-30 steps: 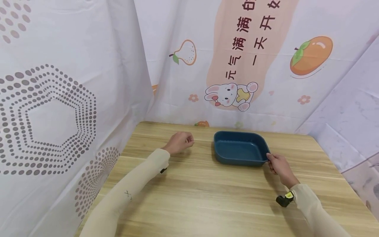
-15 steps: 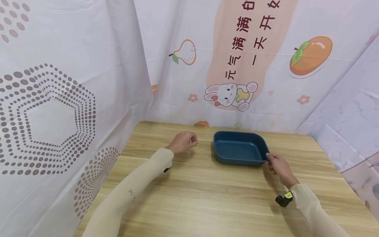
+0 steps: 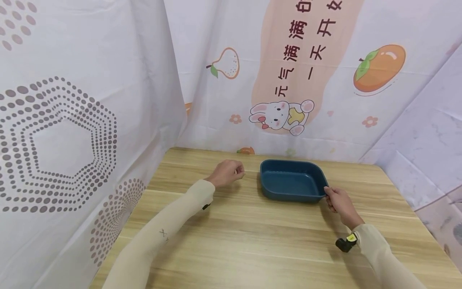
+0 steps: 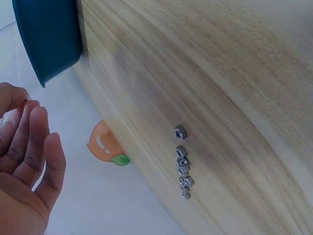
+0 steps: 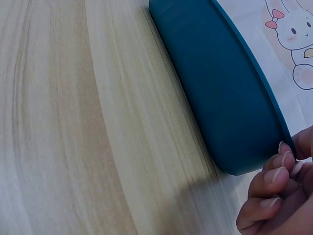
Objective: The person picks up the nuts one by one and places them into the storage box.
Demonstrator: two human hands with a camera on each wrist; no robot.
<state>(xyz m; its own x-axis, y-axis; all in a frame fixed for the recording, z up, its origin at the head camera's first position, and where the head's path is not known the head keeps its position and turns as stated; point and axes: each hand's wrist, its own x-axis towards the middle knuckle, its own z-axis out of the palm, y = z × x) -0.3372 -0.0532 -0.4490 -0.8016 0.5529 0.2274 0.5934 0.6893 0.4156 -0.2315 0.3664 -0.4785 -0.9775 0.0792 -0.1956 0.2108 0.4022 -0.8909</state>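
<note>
My left hand (image 3: pixel 226 173) is above the table to the left of a dark blue rectangular tray (image 3: pixel 294 197). In the left wrist view its thumb and index fingertip pinch what looks like a tiny nut (image 4: pixel 28 97), mostly covered by the fingers. Several metal hex nuts (image 4: pixel 182 163) lie in an uneven line on the wood in that view; the head view does not show them. My right hand (image 3: pixel 341 204) pinches the tray's near right corner by its rim, the thumb on one side and curled fingers on the outer wall (image 5: pixel 225 98). No contents show in the tray.
The wood-grain table (image 3: pixel 245 249) ends at a printed white cloth (image 3: pixel 216 112) behind it. Another patterned cloth (image 3: pixel 144 80) hangs along the left edge. A small black device (image 3: pixel 346 243) is strapped to the right wrist.
My left hand has moved to the right, closer to the tray, its thumb and fingertips kept together. The right hand and the tray have stayed in place.
</note>
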